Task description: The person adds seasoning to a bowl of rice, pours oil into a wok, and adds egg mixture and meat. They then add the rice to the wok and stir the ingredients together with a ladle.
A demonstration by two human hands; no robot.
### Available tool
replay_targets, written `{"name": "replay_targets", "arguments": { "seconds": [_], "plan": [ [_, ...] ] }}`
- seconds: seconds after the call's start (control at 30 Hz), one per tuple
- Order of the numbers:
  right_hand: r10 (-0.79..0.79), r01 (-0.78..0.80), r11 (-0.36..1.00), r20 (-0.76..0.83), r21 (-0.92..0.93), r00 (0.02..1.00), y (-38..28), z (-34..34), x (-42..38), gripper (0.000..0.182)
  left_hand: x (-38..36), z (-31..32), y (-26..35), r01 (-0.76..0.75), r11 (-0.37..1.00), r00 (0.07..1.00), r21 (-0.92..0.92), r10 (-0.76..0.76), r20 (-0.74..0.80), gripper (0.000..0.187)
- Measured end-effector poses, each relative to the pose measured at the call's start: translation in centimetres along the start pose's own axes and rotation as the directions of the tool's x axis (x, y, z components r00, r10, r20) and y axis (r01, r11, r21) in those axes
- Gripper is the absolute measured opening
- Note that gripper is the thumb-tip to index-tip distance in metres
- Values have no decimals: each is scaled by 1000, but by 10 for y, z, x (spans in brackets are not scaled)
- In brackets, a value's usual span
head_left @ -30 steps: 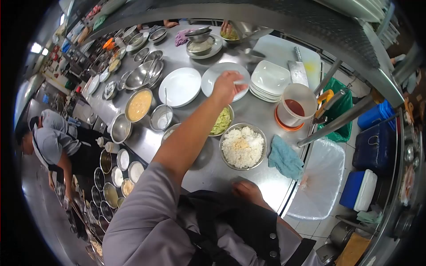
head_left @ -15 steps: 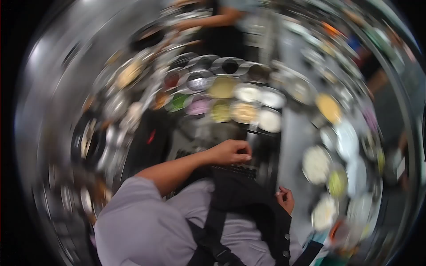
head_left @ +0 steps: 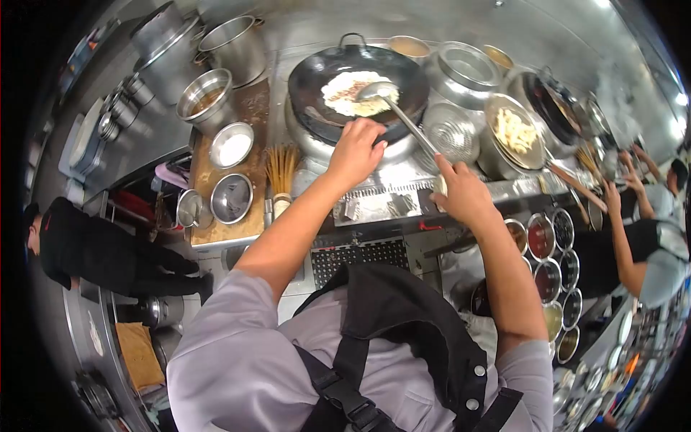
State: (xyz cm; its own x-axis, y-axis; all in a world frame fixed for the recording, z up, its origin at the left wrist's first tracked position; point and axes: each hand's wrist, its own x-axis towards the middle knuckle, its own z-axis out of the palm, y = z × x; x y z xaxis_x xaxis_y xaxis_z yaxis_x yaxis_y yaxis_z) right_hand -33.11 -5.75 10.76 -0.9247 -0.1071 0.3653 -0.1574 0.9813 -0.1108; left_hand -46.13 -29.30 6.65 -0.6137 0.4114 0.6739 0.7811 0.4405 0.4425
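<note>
A large black wok (head_left: 306,83) sits on the stove with a pale yellow, brown-flecked layer of food (head_left: 344,83) in it. My left hand (head_left: 356,155) is at the wok's near rim, its fingers curled around the edge. My right hand (head_left: 464,191) is closed around the handle of a metal ladle (head_left: 410,124). The ladle's bowl rests on the right part of the food, and its pale handle end shows below my palm.
Right of the wok are a perforated strainer (head_left: 450,133), a lidded pot (head_left: 468,66) and a strainer of pale pieces (head_left: 517,128). A bamboo brush (head_left: 282,176) and metal bowls (head_left: 232,198) stand left. Co-workers are at left (head_left: 93,248) and right (head_left: 640,248).
My view has swung from the counter of ingredient bowls to the stove. My left hand has come to the wok's rim, and my right hand now holds a ladle.
</note>
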Motion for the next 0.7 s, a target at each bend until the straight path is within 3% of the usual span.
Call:
{"name": "replay_targets", "arguments": {
  "seconds": [0.03, 0.07, 0.1, 0.17, 0.2, 0.23, 0.3, 0.37, 0.43, 0.47, 0.53, 0.57, 0.63, 0.7],
  "plan": [
    [128, -137, 990, 234, 20, 964, 17, 31, 32, 63, 10, 11, -21, -6, 996, 1000, 86, 8, -29, 29],
    [242, -272, 962, 452, 1, 859, 27, 53, 56, 65, 13, 22, -34, 56, 990, 996, 130, -64, 59, 29],
    [229, -260, 966, 454, 6, 861, 27, 64, 75, 65, 17, 32, -47, 111, 978, 981, 177, -136, 140, 29],
    [178, -391, 834, 480, 390, 859, 31, 80, 104, 68, 19, 42, -61, 100, 977, 990, 186, -117, 82, 25],
    [224, -584, 634, 602, 508, 767, 5, 64, 118, 68, 23, 42, -62, 138, 974, 978, 180, -163, 131, 23],
    [245, -656, 469, 627, 592, 740, -2, 75, 122, 65, 28, 41, -63, 174, 969, 963, 175, -205, 177, 23],
    [121, -639, 414, 656, 649, 745, 2, 78, 120, 65, 31, 45, -67, 160, 967, 973, 199, -188, 135, 26],
    [31, -660, 442, 725, 608, 688, 32, 52, 99, 64, 31, 49, -70, 143, 971, 977, 190, -169, 127, 24],
    [52, -777, 305, 805, 551, 591, 68, 29, 80, 63, 35, 50, -65, 160, 963, 977, 215, -186, 107, 22],
    [32, -772, 315, 807, 552, 590, 76, 31, 87, 63, 36, 52, -65, 174, 959, 972, 224, -204, 118, 21],
    [136, -701, 449, 733, 554, 666, 92, 34, 96, 62, 37, 58, -60, 182, 952, 974, 248, -209, 89, 20],
    [119, -692, 452, 731, 562, 672, 96, 49, 106, 62, 37, 61, -61, 186, 947, 974, 263, -214, 80, 20],
    [100, -517, 549, 562, 657, 821, 96, 93, 129, 61, 34, 68, -62, 168, 959, 985, 229, -169, -14, 24],
    [34, -547, 523, 625, 654, 780, 103, 80, 134, 62, 38, 63, -50, 181, 956, 982, 231, -187, 0, 29]
  ]
}}
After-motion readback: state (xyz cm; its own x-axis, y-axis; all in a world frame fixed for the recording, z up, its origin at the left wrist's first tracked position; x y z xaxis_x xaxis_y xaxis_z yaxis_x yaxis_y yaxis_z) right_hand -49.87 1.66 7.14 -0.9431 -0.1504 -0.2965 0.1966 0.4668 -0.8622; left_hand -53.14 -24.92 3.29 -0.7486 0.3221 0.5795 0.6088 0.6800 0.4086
